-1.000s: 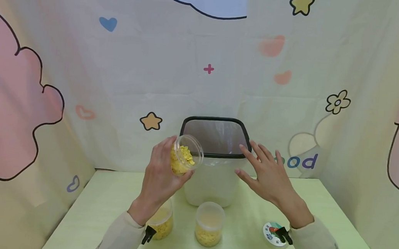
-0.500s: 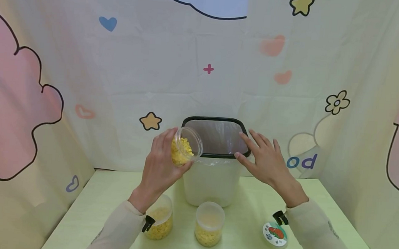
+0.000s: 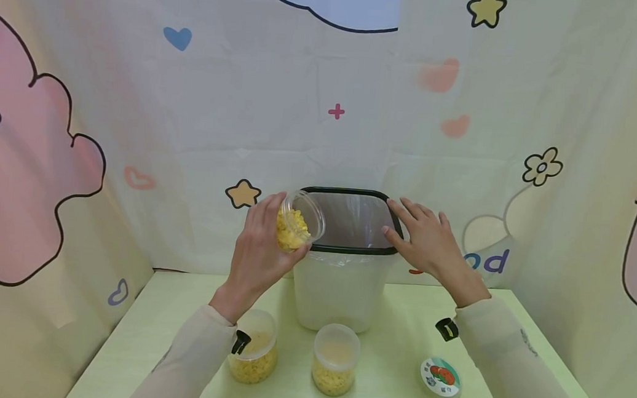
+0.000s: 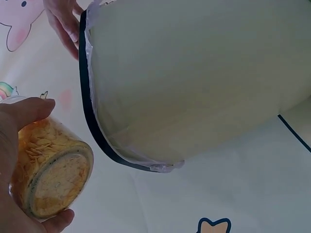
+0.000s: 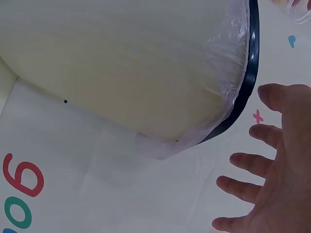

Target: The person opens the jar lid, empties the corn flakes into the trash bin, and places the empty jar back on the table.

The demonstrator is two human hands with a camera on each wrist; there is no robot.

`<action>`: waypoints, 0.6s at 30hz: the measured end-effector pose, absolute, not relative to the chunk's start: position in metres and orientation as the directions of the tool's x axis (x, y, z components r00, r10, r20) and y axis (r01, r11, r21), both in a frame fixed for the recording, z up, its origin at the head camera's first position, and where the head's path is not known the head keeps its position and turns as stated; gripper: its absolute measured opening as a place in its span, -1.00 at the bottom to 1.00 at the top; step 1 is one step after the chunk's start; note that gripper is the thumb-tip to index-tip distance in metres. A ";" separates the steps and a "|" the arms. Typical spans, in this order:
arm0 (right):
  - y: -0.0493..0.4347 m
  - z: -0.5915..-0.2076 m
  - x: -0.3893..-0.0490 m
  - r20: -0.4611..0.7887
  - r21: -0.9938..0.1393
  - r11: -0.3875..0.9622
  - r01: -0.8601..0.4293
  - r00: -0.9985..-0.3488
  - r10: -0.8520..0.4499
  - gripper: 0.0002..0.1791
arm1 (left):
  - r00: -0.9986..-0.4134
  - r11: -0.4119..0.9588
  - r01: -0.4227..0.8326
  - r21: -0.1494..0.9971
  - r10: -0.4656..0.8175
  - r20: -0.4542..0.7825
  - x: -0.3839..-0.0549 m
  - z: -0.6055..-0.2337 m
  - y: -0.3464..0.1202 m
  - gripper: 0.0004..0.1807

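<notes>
The left hand's (image 3: 259, 250) fingers (image 3: 264, 215) grasp a tilted jar (image 3: 292, 231) of yellow flakes (image 3: 291, 227) left of the lined bin (image 3: 336, 296); the right hand (image 3: 428, 247) hovers at its right, fingers released and spread. Two tubs (image 3: 334, 373) and a printed lid (image 3: 440, 376) sit before the bin on the desk (image 3: 386, 376).

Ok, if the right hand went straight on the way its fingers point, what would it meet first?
Probably the black bin rim: in the head view, the fingers of the right hand overlap its right side. Depth is unclear, so they might pass above it toward the curtain.
</notes>
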State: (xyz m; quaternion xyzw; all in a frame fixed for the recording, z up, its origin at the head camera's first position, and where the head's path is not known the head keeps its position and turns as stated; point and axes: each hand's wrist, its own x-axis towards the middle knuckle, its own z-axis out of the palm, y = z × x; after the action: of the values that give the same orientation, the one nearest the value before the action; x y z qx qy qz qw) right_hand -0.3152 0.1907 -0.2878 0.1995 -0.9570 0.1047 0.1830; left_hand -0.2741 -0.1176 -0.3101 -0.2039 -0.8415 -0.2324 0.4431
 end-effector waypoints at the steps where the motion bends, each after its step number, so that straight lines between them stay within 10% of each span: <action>1: 0.190 -0.286 -0.316 0.385 -0.127 0.900 -0.417 -0.857 -0.343 -0.30 | -0.524 0.809 0.549 0.211 0.136 0.841 -0.275 -0.310 -0.117 0.03; 18: 0.185 -0.283 -0.338 0.259 -0.172 0.915 -0.366 -0.912 -0.317 -0.26 | -0.554 0.816 0.534 0.223 0.138 0.821 -0.293 -0.303 -0.113 0.04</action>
State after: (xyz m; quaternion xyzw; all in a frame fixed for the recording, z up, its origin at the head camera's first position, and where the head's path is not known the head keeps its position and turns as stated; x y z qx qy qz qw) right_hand -0.3381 0.1853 -0.2829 0.1757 -0.9718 0.1088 0.1136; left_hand -0.2927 -0.1133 -0.3029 -0.1973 -0.8508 -0.2308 0.4290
